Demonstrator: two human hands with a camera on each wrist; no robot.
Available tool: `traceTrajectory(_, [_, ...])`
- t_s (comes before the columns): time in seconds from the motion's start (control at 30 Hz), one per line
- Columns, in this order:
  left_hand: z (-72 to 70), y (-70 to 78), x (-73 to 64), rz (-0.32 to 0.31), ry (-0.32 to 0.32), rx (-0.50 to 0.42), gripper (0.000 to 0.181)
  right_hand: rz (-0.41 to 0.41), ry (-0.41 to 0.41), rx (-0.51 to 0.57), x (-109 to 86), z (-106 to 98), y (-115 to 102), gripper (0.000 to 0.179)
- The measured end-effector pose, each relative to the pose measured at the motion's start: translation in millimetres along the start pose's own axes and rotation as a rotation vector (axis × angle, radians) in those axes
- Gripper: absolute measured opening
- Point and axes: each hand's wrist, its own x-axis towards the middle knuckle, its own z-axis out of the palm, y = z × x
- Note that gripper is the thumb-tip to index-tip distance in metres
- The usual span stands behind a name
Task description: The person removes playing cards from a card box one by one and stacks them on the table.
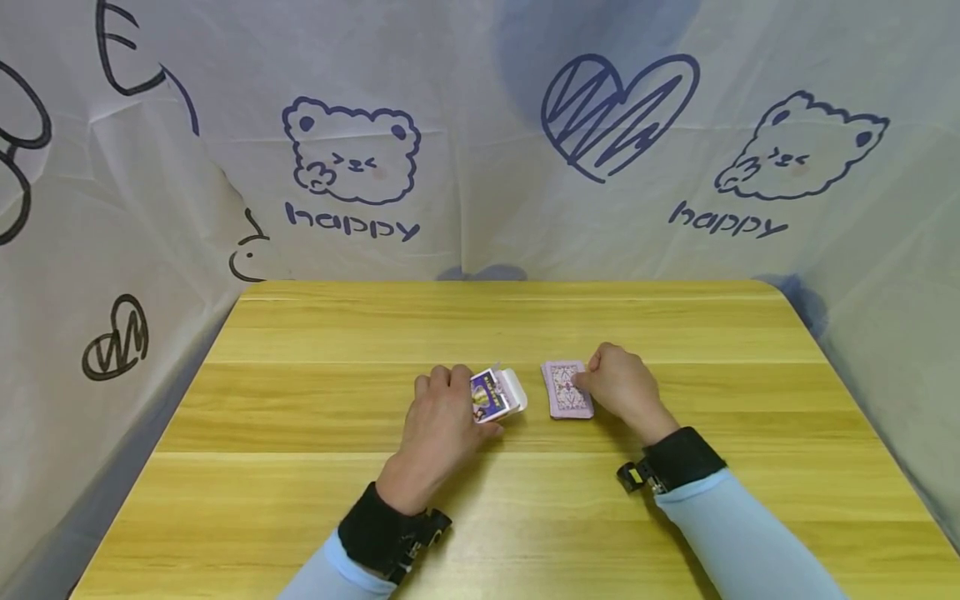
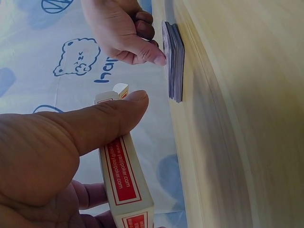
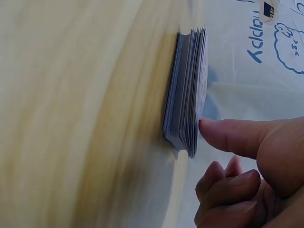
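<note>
A playing-card box (image 1: 491, 395) with a purple and yellow face is in my left hand (image 1: 442, 417), thumb on one side and fingers round the other. Its white flap end points to the right. The left wrist view shows the box's (image 2: 124, 175) white edge with a red printed panel. On the table to the right lies a deck of cards (image 1: 567, 390), patterned backs up, its edges slightly uneven. My right hand (image 1: 626, 390) is at the deck's right side. In the right wrist view, the straight thumb (image 3: 230, 135) touches the deck's top, while the other fingers are curled beside it.
The wooden table (image 1: 375, 329) spreads around both hands. Behind it hangs a pale cloth (image 1: 495, 183) with drawn bears, hearts and lettering. More of the cloth hangs along the left and right sides.
</note>
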Motion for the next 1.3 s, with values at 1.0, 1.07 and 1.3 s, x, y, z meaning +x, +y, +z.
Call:
traceTrajectory(1.0, [5.8,-0.5,-2.0,0.103,-0.007,0.017,0.072,-0.216,-0.003,0.473,-54.6,31,-56,0.015])
traceTrajectory(1.07, [5.7,-0.5,-2.0,0.105,-0.007,0.024,0.071,-0.206,-0.017,0.475,-54.8,33,-56,0.017])
traceTrajectory(1.3, [5.3,-0.2,-1.9,0.127,0.002,0.038,0.07,-0.184,-0.082,0.511,-52.7,37,-55,0.015])
